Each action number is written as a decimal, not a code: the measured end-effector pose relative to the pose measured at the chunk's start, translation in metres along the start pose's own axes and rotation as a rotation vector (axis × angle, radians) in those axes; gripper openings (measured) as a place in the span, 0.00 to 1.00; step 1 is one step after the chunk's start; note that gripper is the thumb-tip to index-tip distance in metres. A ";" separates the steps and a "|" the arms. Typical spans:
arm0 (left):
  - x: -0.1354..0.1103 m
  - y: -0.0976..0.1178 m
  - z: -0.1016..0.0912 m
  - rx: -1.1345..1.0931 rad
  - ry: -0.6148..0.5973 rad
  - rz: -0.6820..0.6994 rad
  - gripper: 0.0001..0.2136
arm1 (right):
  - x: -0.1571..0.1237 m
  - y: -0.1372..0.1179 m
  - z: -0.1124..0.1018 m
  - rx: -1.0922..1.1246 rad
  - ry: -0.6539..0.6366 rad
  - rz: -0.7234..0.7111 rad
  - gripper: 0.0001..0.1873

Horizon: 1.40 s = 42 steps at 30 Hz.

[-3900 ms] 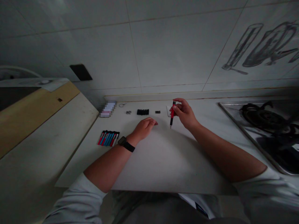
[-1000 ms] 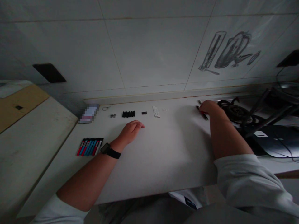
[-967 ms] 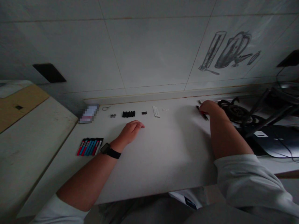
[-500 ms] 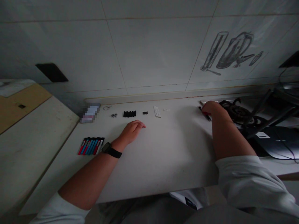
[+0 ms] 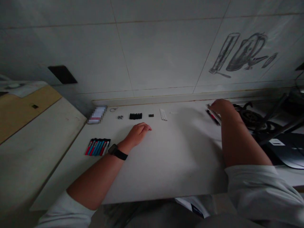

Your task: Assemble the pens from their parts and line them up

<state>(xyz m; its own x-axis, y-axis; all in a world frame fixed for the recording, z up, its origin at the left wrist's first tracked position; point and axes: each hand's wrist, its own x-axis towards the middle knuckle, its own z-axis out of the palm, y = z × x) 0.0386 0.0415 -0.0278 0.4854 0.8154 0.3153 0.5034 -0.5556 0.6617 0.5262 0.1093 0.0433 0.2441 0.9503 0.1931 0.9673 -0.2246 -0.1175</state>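
My left hand [image 5: 139, 131] lies on the white counter [image 5: 166, 158], fingers stretched forward and loosely together, holding nothing. A black watch [image 5: 117, 152] is on that wrist. My right hand [image 5: 222, 106] reaches to the far right of the counter beside the stove. I see only its back; the fingers are hidden. A red and black pen [image 5: 213, 117] lies on the counter just left of that hand, with a grey pen tip [image 5: 209, 106] by the fingertips. Whether the hand touches either pen is unclear.
Along the back lie small springs [image 5: 120, 117], a row of black grips [image 5: 135, 116], a small black piece [image 5: 151, 115] and white refills [image 5: 163, 114]. Red and blue pen barrels [image 5: 98, 147] sit at the left. A gas burner [image 5: 251, 117] is at the right.
My right hand carried the red pen from the counter's middle to the far right by the stove. The pen now lies beside the hand. My left hand stayed put.
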 end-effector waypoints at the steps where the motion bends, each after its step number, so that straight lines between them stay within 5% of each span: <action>1: 0.000 0.000 0.000 0.003 0.001 0.007 0.21 | 0.000 -0.007 -0.007 -0.032 -0.017 0.060 0.13; 4: 0.000 -0.001 0.001 0.021 0.000 0.025 0.21 | -0.007 -0.035 -0.030 0.035 0.078 0.069 0.17; 11: 0.001 0.000 0.001 0.088 -0.019 0.040 0.18 | -0.053 -0.123 -0.062 0.391 0.316 -0.187 0.14; 14: 0.001 0.002 0.001 0.126 -0.019 0.050 0.15 | -0.074 -0.161 -0.041 0.580 0.201 -0.359 0.15; 20: 0.002 0.007 0.001 0.182 -0.024 0.042 0.09 | -0.112 -0.213 0.044 0.723 -0.408 -0.648 0.17; 23: 0.001 0.007 0.002 0.190 -0.018 0.042 0.07 | -0.122 -0.221 0.067 0.624 -0.436 -0.704 0.15; 27: 0.001 0.013 -0.002 0.176 -0.008 0.044 0.05 | -0.124 -0.221 0.067 0.541 -0.411 -0.755 0.14; 30: 0.003 0.022 -0.024 0.143 0.029 -0.004 0.05 | -0.123 -0.220 0.063 0.519 -0.408 -0.778 0.14; 33: 0.001 0.024 -0.065 0.127 0.019 -0.145 0.06 | -0.124 -0.221 0.062 0.509 -0.408 -0.784 0.14; 38: -0.025 -0.003 -0.140 0.315 -0.120 -0.463 0.05 | -0.125 -0.223 0.065 0.475 -0.378 -0.782 0.13; 42: -0.044 -0.023 -0.167 0.578 -0.243 -0.775 0.08 | -0.125 -0.222 0.067 0.470 -0.365 -0.794 0.13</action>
<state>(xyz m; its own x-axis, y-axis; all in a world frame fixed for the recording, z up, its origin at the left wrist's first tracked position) -0.1140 0.0452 0.0567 -0.0239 0.9669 -0.2541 0.9826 0.0696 0.1723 0.2761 0.0548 -0.0196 -0.5757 0.8137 0.0807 0.6960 0.5394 -0.4740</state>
